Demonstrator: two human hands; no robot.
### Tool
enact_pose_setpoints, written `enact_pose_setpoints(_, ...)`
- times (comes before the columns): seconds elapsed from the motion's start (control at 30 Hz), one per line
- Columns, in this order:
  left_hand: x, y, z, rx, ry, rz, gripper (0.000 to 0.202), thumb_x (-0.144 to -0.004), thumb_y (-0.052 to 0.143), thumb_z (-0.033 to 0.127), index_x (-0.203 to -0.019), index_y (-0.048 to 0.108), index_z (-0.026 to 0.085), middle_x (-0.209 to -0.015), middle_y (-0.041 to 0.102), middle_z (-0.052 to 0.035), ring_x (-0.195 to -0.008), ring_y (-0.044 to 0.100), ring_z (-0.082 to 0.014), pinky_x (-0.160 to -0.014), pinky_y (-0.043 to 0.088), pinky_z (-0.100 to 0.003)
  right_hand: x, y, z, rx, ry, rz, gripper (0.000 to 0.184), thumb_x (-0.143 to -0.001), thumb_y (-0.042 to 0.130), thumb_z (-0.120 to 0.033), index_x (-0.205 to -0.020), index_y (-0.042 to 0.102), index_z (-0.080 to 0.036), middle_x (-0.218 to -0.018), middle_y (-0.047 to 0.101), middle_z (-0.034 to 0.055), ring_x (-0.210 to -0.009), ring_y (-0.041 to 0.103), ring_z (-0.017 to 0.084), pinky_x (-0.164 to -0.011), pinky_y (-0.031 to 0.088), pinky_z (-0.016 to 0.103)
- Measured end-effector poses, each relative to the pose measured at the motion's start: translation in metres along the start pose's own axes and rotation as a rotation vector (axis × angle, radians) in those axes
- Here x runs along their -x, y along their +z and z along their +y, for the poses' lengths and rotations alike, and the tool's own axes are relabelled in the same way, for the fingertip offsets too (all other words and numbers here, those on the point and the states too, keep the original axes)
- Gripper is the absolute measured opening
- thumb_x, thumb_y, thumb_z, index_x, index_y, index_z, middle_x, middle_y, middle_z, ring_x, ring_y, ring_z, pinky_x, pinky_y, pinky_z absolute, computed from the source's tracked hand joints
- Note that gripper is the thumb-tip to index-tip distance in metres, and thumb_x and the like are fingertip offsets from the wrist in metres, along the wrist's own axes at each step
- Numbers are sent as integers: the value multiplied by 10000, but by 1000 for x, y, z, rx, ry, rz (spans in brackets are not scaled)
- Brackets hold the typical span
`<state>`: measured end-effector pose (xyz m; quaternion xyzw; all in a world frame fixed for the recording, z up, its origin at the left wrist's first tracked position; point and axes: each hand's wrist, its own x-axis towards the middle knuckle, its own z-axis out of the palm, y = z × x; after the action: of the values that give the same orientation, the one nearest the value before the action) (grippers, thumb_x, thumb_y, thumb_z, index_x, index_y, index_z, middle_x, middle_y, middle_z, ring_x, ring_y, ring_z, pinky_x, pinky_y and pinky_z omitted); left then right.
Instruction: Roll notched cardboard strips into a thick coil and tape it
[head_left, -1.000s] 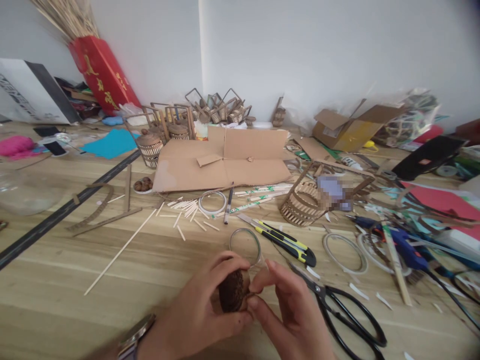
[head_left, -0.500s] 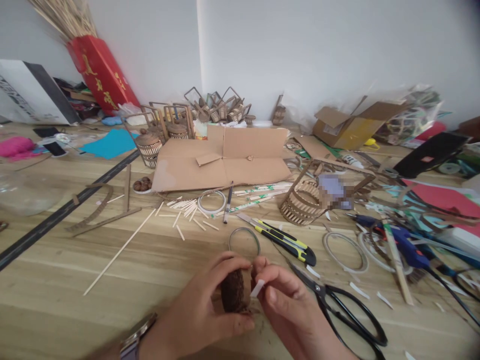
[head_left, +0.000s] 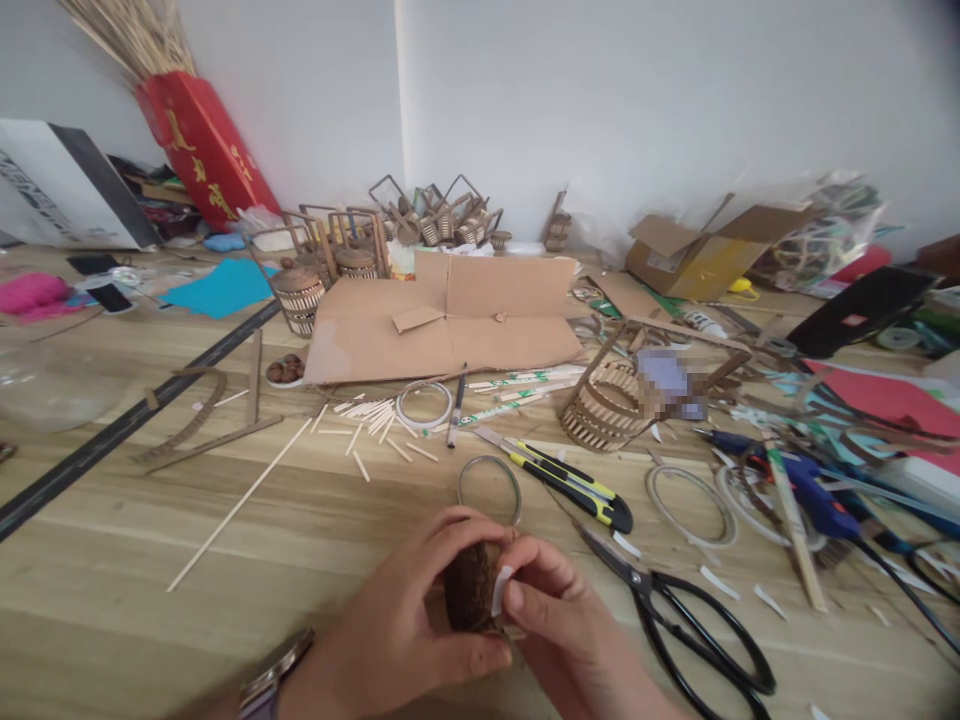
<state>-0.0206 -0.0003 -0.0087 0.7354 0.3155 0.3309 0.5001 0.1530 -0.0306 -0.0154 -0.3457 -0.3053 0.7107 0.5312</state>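
Low in the middle of the head view, my left hand (head_left: 394,610) curls its thumb and fingers around a small dark brown rounded piece (head_left: 466,588) with a rough edge. I cannot make out what kind of thing it is. My right hand (head_left: 559,605) pinches a short white strip (head_left: 500,591) between thumb and forefinger, right against the piece's right side. That side is partly hidden by my fingers. Black-handled scissors (head_left: 679,620) lie open just right of my right hand. Beyond my hands are a metal-coloured ring (head_left: 517,490) and a yellow-black utility knife (head_left: 574,485).
A bamboo basket with a tall handle (head_left: 600,405) stands beyond the knife. Flat cardboard (head_left: 375,330) lies mid-table, with short sticks (head_left: 375,412) before it. A blue glue gun (head_left: 817,490) and tape rolls (head_left: 690,505) are at right. A small bowl holds walnuts (head_left: 285,370).
My right hand has moved slightly left, bringing the white strip from beside the brown piece up against it. The strip now stands more upright. My left hand has barely moved.
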Motion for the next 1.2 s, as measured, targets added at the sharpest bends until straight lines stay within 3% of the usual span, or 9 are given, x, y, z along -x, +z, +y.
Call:
enact_pose_setpoints(0.23, 0, 0, 1, -11, -5, 3, 588, -799, 761, 491, -1315, 538, 318, -1331, 555, -57, -1234, 528, -271, -999, 464, -318, -2, -5, 5, 154, -106, 4, 222, -708, 837, -410, -828, 730, -257, -829, 685, 25, -741, 647, 196, -657, 536, 311)
enact_pose_setpoints(0.43, -1, 2, 1, 19, -22, 15, 593, -794, 761, 503, -1308, 541, 306, -1308, 573, -56, -1198, 553, -267, -985, 466, -315, -3, -8, 5, 235, -169, 29, 202, -722, 833, -401, -853, 731, -286, -872, 601, 5, -765, 592, 159, -681, 511, 272)
enact_pose_setpoints(0.63, 1, 2, -1, 53, -27, 3, 571, -809, 771, 428, -1310, 519, 317, -1257, 591, -29, -1115, 602, -229, -948, 477, -289, -9, -12, 0, 545, -417, 22, 204, -778, 776, -440, -878, 738, -265, -846, 525, 14, -728, 541, 154, -652, 483, 256)
enact_pose_setpoints(1.0, 0, 1, 1, 15, -32, 5, 553, -812, 770, 392, -1299, 514, 337, -1221, 599, -5, -1096, 597, -213, -943, 462, -276, -9, -14, -7, 882, -586, -2, 185, -825, 736, -415, -932, 712, -266, -867, 534, 23, -729, 560, 163, -689, 510, 277)
enact_pose_setpoints(1.13, 0, 1, 3, -37, -32, 0, 518, -805, 767, 408, -1262, 546, 307, -1227, 594, -27, -1063, 600, -219, -907, 476, -276, -9, -16, -6, 853, -558, 63, 495, -764, 801, -413, -1208, 615, -296, -939, 575, 20, -675, 559, 145, -655, 517, 274)
enact_pose_setpoints(1.2, 1, 1, 2, -65, -39, -1, 528, -799, 774, 405, -1265, 546, 306, -1241, 587, -31, -1078, 595, -222, -918, 472, -278, -8, -16, -7, 850, -606, 81, 446, -757, 814, -381, -1154, 632, -295, -876, 576, 0, -668, 562, 142, -639, 510, 258)
